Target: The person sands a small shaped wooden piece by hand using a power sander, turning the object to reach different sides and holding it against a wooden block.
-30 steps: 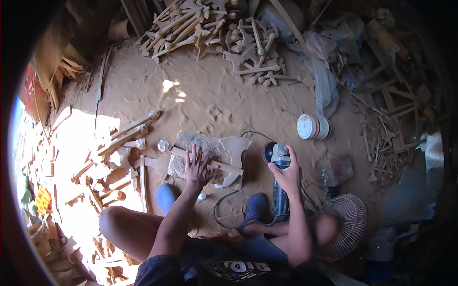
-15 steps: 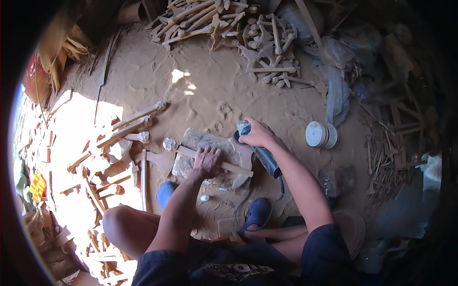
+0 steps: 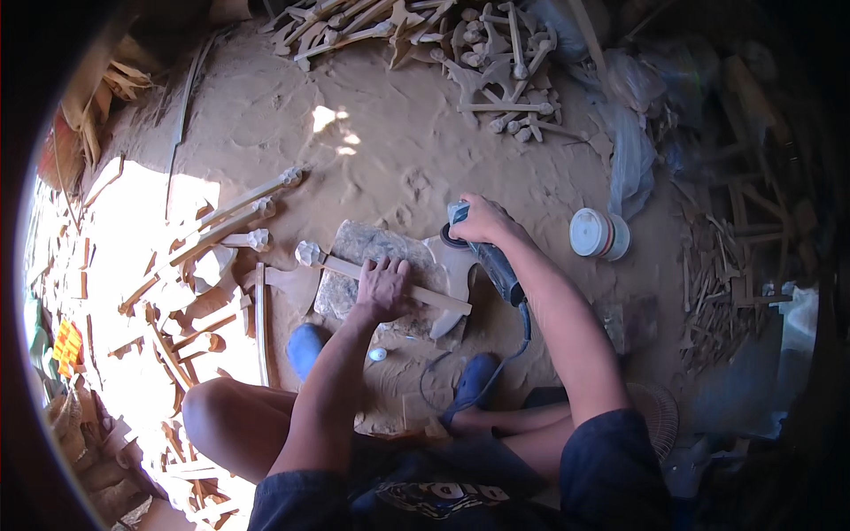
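Observation:
My left hand [image 3: 384,289] presses down on a pale wooden axe-shaped piece [image 3: 438,301], its fingers curled over the straight shaft. A faceted knob [image 3: 308,253] forms the shaft's left end, and a curved crescent blade [image 3: 454,265] spreads near the right one. Beneath it lies a rough grey stone block [image 3: 359,241]. With my right hand [image 3: 484,219] I grip a dark angle grinder [image 3: 499,276] by its head. The grinder's round disc [image 3: 454,235] is at the blade's far tip; whether it touches I cannot tell.
Similar carved wooden pieces [image 3: 235,226] lie in sunlight at the left, with a larger heap [image 3: 354,35] at the far side. A white lidded tub [image 3: 595,234] stands to the right. The grinder's cord [image 3: 528,332] loops near a blue clog [image 3: 476,380]. Thin wood scraps [image 3: 722,274] pile farther right.
My right hand and the grinder have shifted slightly away from me, up to the blade's far tip. The cord has swung into a wider loop. My left hand stays on the shaft.

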